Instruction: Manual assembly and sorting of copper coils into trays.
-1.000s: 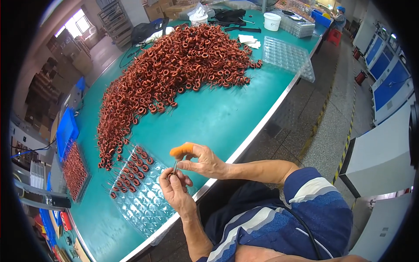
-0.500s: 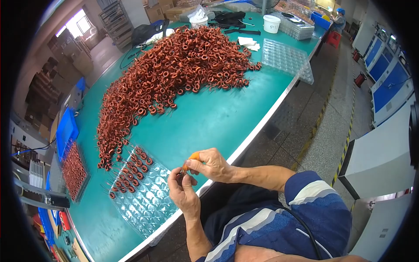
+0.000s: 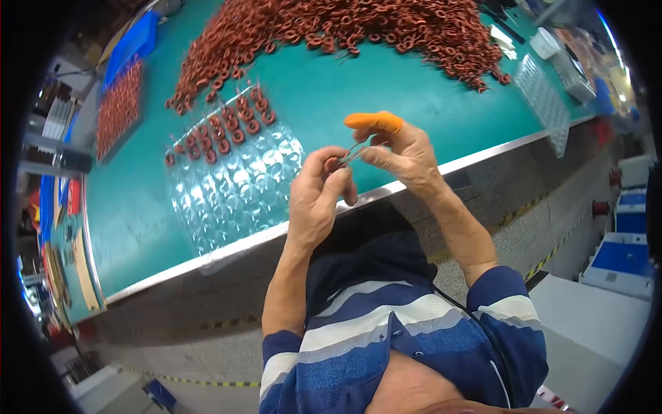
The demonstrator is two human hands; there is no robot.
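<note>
My left hand [image 3: 316,196] is closed in a pinch around a small wire-wound ring coil, mostly hidden by the fingers. Thin bare wire leads [image 3: 353,155] stick out of the pinch toward my right hand [image 3: 407,153]. The right thumb and a finger close on the ends of those leads, while its index finger, in an orange finger cot [image 3: 374,123], stretches out above them. Left of my hands lies a clear plastic blister tray [image 3: 238,196]. Red-brown ring coils [image 3: 223,146] fill its far rows, leads pointing away; the nearer pockets hold none.
A big heap of red-brown coils [image 3: 324,31] spreads across the far side of the green table [image 3: 317,86]. A packed coil tray [image 3: 118,110] stands at the left by a blue bin [image 3: 131,45]. Another clear tray [image 3: 545,96] lies at the right edge.
The view has turned and tilted downward. My hands have drawn apart a little; the orange-tipped finger has lifted away from the left hand, and the wire leads now show between them.
</note>
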